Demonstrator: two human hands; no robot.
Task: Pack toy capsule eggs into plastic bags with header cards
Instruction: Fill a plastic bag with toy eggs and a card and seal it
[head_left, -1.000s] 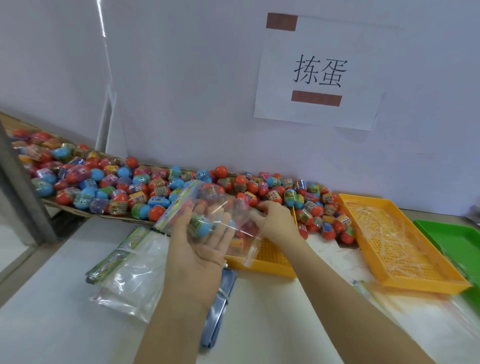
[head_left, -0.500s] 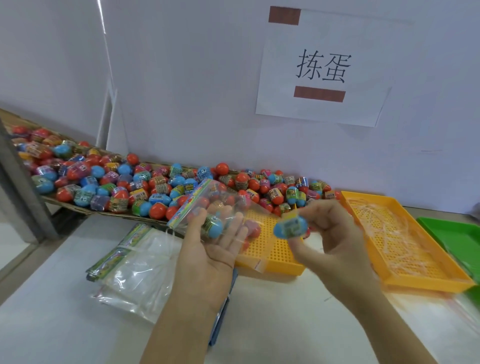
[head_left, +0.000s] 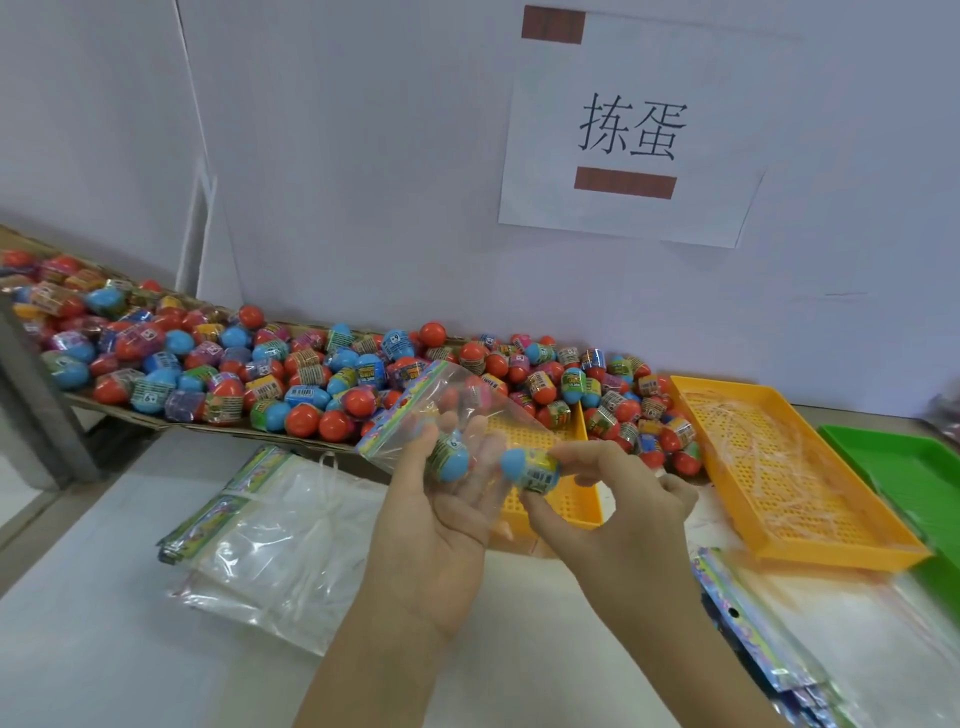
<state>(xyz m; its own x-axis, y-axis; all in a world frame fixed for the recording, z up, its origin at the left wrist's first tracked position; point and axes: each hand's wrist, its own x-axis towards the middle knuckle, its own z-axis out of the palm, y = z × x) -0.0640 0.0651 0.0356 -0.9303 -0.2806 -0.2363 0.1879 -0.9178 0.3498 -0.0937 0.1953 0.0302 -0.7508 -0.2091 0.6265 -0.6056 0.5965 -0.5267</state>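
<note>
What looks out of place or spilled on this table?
Mostly the capsule eggs: the loose pile spills over the near yellow tray, covering its far end. The far yellow tray sits at an angle. Nothing looks damaged.

Your left hand (head_left: 436, 525) is up, palm facing you, fingers spread and curled around a bag (head_left: 447, 415). Your right hand (head_left: 618, 499) sits just beside it, thumb and fingertips pinching an egg (head_left: 530, 467) by its end. Both forearms reach in from the bottom edge, wrists near each other.
</note>
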